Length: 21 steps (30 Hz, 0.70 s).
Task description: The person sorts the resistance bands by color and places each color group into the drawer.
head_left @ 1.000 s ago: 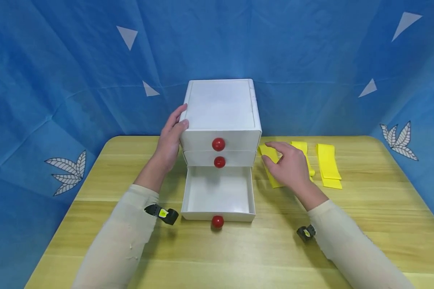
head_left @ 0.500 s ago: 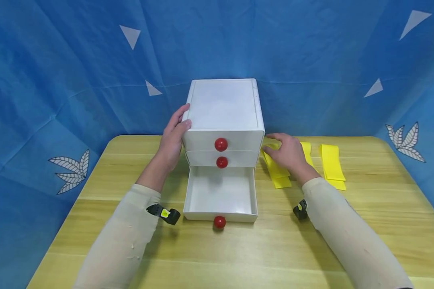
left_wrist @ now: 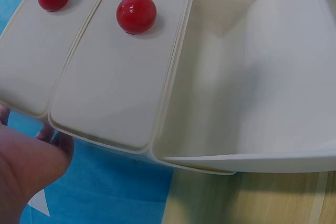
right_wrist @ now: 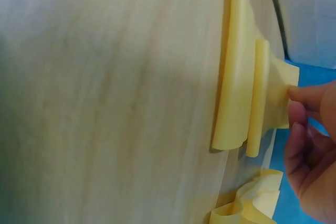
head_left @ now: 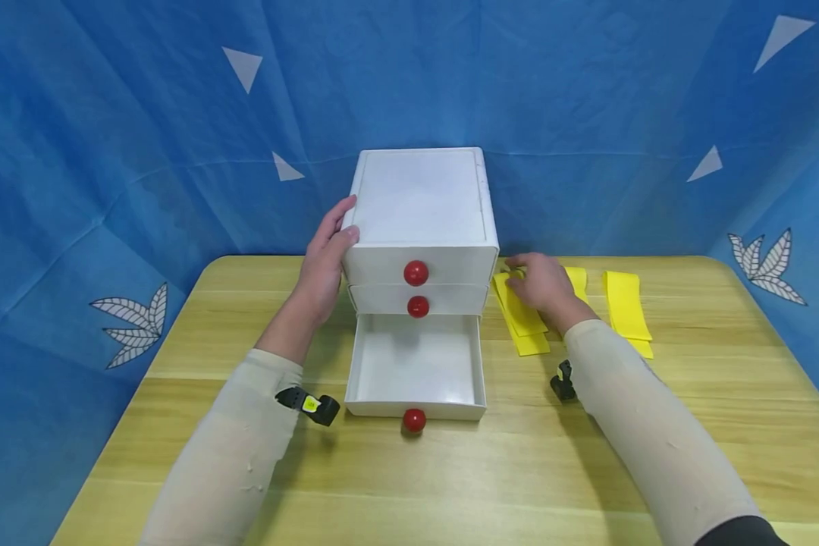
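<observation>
A white drawer unit (head_left: 419,197) with red round knobs stands on the table, its bottom drawer (head_left: 415,368) pulled out with nothing in it. My left hand (head_left: 317,277) rests against the unit's upper left side, thumb at the top edge near the front corner. In the left wrist view, the fingers (left_wrist: 62,144) reach along that side behind the front edge. To the unit's right lies a folded yellow strip (head_left: 524,322). My right hand (head_left: 546,287) pinches the far end of this yellow strip (right_wrist: 275,100) between thumb and fingertip, as the right wrist view shows.
Another yellow strip (head_left: 576,280) lies partly hidden behind the right hand, and a third folded strip (head_left: 626,307) is farther right. A blue cloth (head_left: 409,76) hangs behind the wooden table (head_left: 409,485). The open drawer juts toward the front.
My right hand has moved to the far end of the nearest yellow strip and its fingers have come together on it. The left hand stays on the drawer unit.
</observation>
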{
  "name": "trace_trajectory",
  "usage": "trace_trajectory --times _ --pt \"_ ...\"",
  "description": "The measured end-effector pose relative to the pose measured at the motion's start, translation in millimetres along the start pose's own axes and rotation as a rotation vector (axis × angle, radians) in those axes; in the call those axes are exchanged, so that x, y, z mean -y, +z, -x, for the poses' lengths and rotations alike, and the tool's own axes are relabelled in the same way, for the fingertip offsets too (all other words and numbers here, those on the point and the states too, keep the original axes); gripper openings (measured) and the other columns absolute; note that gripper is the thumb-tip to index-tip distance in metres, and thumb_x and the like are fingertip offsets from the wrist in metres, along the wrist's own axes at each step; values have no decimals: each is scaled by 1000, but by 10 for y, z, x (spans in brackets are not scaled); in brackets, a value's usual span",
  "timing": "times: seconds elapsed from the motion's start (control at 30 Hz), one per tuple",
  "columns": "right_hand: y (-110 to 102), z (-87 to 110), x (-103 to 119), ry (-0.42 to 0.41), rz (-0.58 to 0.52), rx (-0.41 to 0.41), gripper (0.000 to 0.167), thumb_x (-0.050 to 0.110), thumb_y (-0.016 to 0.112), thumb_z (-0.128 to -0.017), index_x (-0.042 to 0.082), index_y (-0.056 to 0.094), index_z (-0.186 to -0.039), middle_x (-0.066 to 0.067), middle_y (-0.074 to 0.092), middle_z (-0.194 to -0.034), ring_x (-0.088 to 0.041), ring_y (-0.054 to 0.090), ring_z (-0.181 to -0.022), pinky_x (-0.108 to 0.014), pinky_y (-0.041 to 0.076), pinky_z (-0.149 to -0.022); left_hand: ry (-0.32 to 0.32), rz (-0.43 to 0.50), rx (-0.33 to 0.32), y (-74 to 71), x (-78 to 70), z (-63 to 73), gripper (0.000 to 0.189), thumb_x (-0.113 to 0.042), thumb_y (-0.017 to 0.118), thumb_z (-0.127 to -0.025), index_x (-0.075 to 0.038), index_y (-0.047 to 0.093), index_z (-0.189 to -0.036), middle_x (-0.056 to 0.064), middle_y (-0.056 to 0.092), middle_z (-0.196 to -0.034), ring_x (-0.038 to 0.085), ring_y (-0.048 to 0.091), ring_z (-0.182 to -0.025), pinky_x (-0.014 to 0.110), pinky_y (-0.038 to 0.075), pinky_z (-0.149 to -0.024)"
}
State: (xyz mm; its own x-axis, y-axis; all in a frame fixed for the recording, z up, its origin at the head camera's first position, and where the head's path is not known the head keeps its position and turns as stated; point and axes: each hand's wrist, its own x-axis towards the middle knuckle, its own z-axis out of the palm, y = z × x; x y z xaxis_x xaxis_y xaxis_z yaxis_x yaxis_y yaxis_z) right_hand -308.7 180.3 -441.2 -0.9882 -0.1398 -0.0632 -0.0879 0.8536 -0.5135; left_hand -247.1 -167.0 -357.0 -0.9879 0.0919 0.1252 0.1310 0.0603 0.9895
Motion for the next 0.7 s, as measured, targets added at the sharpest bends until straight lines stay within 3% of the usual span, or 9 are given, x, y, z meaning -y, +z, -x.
trace_trajectory --times 0.47,0.7 --pt "26 -57 -54 -4 64 28 32 14 65 -97 2 67 -127 -19 62 -130 -39 51 -122 -55 39 -103 21 22 0 8 -14 3 53 -33 43 -103 -30 34 -155 -6 24 -160 19 26 -142 49 28 -112" --pt "30 -49 -71 43 -15 34 34 16 66 -97 3 66 -128 -19 61 -128 -38 51 -115 -55 40 -102 11 11 -4 0 -24 17 53 -34 42 -103 -31 34 -155 -7 24 -160 19 25 -143 50 28 -112"
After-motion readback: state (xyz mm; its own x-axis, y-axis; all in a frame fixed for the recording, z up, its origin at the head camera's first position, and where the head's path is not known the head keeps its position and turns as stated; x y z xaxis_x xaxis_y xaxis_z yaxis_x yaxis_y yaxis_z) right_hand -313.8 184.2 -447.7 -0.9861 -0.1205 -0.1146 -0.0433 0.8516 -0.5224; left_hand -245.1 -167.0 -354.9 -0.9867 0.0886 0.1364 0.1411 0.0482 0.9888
